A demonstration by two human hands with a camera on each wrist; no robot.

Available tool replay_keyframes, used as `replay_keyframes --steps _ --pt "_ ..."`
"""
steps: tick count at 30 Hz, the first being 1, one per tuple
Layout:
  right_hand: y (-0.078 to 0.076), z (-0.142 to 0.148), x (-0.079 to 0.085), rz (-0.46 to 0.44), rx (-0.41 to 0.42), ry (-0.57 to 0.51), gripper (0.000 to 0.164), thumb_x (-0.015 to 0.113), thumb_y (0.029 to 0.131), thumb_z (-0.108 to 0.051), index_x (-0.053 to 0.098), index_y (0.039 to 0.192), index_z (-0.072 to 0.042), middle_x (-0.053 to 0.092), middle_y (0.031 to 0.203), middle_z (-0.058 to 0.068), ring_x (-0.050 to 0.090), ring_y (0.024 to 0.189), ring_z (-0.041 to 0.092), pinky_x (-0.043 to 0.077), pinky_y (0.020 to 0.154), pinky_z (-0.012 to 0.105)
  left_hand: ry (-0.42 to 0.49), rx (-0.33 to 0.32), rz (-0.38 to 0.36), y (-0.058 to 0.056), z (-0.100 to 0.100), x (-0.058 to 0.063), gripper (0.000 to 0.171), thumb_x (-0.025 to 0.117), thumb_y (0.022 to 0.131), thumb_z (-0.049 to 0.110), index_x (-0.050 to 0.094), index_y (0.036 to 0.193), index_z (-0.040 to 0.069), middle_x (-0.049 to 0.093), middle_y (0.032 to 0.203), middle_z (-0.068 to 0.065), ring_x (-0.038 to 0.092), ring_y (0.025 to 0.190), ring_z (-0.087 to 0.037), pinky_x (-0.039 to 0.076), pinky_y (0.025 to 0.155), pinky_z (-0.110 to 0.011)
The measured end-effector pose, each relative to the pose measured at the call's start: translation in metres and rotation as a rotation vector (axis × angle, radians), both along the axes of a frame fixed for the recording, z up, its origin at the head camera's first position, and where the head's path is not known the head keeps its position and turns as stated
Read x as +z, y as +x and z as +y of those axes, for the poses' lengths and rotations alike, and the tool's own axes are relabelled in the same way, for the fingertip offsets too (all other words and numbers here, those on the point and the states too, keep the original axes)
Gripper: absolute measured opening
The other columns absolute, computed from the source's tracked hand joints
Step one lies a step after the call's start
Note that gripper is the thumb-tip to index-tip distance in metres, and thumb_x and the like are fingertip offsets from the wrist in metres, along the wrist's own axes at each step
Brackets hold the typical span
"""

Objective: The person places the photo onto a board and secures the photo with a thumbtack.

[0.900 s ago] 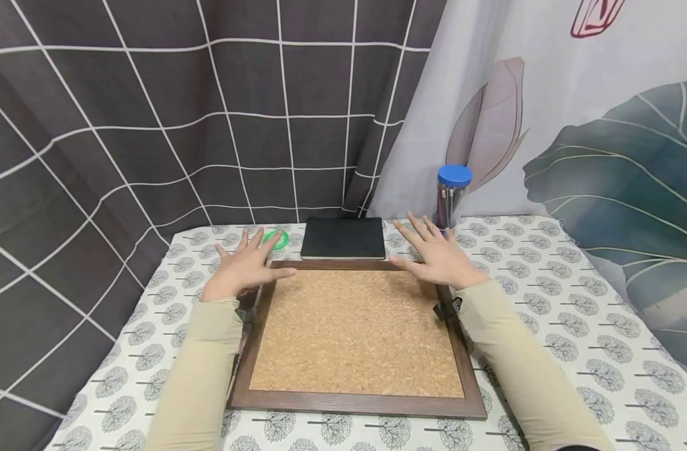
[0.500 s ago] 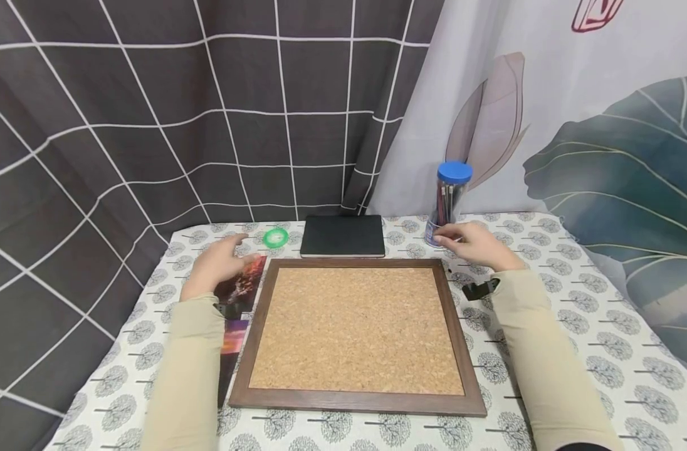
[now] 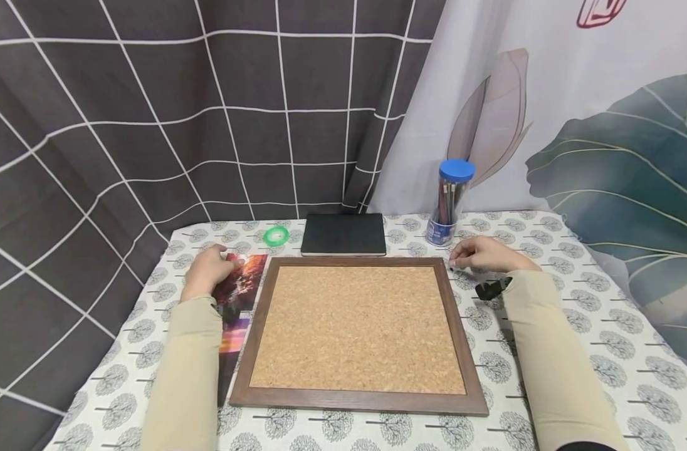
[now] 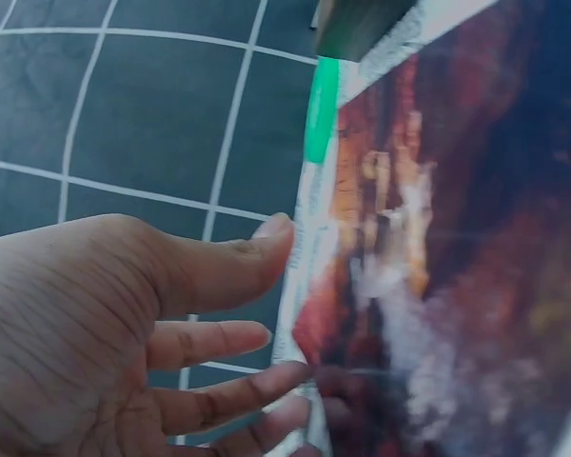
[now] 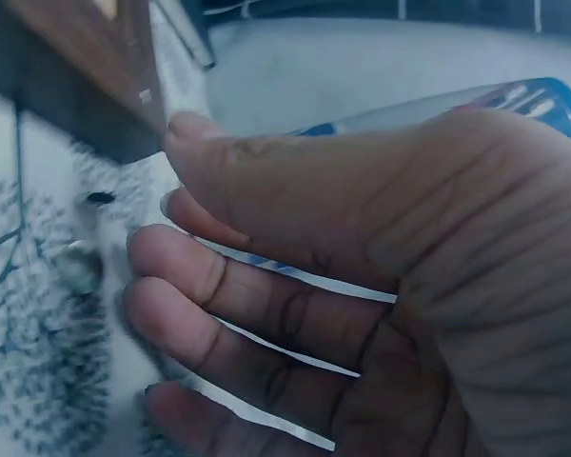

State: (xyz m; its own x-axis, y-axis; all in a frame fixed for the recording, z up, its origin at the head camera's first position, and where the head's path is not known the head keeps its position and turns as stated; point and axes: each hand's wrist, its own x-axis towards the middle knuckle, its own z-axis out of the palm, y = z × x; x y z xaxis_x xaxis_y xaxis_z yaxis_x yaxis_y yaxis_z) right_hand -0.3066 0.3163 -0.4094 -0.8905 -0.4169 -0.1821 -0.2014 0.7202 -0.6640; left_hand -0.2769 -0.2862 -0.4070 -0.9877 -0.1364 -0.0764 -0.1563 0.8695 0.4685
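Note:
My left hand (image 3: 208, 272) is at the left of the wood-framed cork board (image 3: 357, 329), over a glossy red and dark photo print (image 3: 249, 279). In the left wrist view its fingers (image 4: 233, 395) are loosely extended at the print's edge; whether they touch it is unclear. A second print (image 3: 234, 338) with a purple and orange sky lies nearer, partly under the left sleeve. My right hand (image 3: 484, 255) hovers low by the board's far right corner, fingers loosely bent and nothing visible in its grasp. Below its fingertips lie a tiny dark item (image 5: 100, 198) and a blurred, pale small object (image 5: 79, 267).
Behind the board lies a black notebook (image 3: 343, 235), with a green ring-shaped roll (image 3: 276, 236) to its left. A clear jar (image 3: 445, 210) with a blue lid, holding pencil-like sticks, stands at the back right. Curtains hang behind the tree-patterned cloth (image 3: 569, 294).
Both hands have left their spread pose above the board's far corners. The left moved left onto the red print; the right moved right and down, past the jar's base to the cloth.

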Motion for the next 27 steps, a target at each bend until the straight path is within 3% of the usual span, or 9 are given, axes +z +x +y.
replay_keyframes --steps 8,13,18,27 --pt "-0.004 0.0 -0.011 0.006 0.003 0.001 0.018 0.074 0.091 -0.019 0.07 0.102 -0.004 0.069 0.09 0.007 0.055 0.065 0.014 0.048 0.061 0.03 0.064 -0.006 -0.008 -0.006 -0.005 -0.014 0.067 0.07 0.091 0.037 0.051 0.132 -0.012 0.051 0.132 -0.036 0.051 0.119 -0.051 0.041 0.1 -0.06" --pt "-0.002 -0.002 -0.009 0.017 0.011 0.024 0.018 0.074 0.091 -0.021 0.07 0.098 -0.005 0.067 0.085 0.006 0.054 0.066 0.015 0.048 0.062 0.031 0.052 0.013 -0.025 -0.007 -0.007 -0.016 0.063 0.07 0.09 0.037 0.051 0.132 -0.007 0.053 0.132 -0.034 0.054 0.115 -0.049 0.043 0.095 -0.061" --pt "-0.002 -0.003 -0.011 0.007 0.018 0.029 0.016 0.074 0.092 -0.022 0.07 0.095 -0.006 0.064 0.079 0.006 0.052 0.061 0.014 0.047 0.057 0.032 0.046 0.006 0.005 -0.008 -0.008 -0.017 0.06 0.067 0.092 0.035 0.05 0.136 -0.003 0.055 0.133 -0.03 0.054 0.117 -0.048 0.043 0.094 -0.061" --pt "-0.007 -0.002 -0.022 0.049 0.018 0.014 0.01 0.074 0.092 -0.019 0.071 0.094 -0.009 0.067 0.087 0.004 0.053 0.068 0.015 0.045 0.062 0.031 0.061 0.022 0.02 -0.007 -0.008 -0.017 0.05 0.065 0.094 0.031 0.054 0.133 0.0 0.055 0.135 -0.028 0.055 0.116 -0.047 0.044 0.093 -0.059"
